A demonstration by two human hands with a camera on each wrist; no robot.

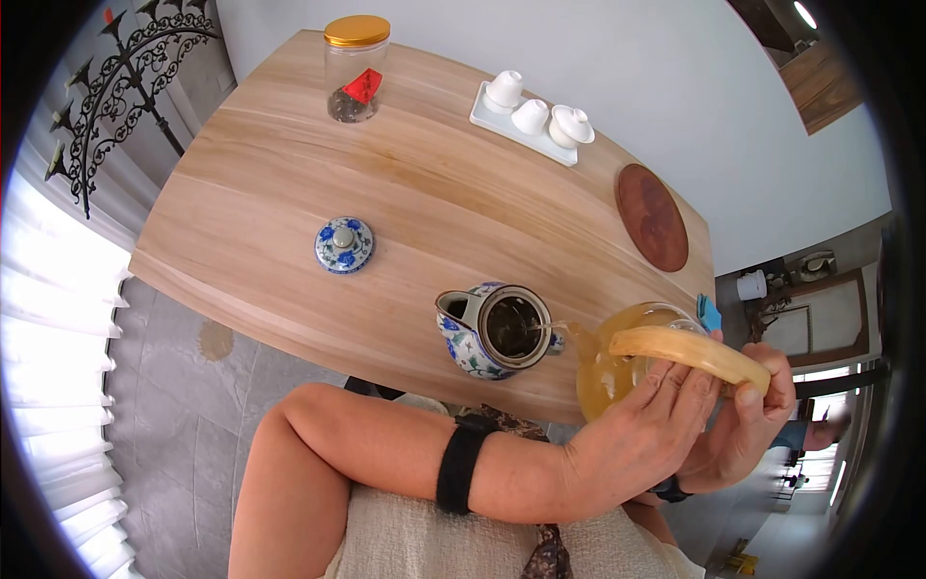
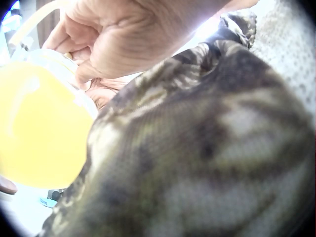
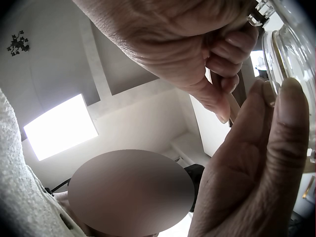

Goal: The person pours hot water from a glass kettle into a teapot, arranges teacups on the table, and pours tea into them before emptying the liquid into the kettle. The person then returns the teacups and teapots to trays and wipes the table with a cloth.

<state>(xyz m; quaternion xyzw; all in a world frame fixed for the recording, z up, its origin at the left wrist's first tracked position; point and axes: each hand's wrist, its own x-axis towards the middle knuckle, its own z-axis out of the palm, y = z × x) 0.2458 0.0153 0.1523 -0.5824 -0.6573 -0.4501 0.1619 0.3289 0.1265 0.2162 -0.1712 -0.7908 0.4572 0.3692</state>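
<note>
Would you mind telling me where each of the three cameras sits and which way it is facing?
Head: on the person's head, looking down at the wooden table; shows the blue-and-white teapot, the glass pitcher, both forearms, the left hand and the right hand.
Left wrist: looks past patterned fabric at the yellow-filled pitcher and the curled fingers above it.
Right wrist: looks upward to the ceiling; both hands fill it, beside the pitcher's glass.
Shared: all three show the pitcher and hands.

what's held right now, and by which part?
A glass pitcher of yellow liquid, tilted toward the blue-and-white teapot. The right hand has its grip on the wooden handle; the left hand rests fingers on the handle and body.
</note>
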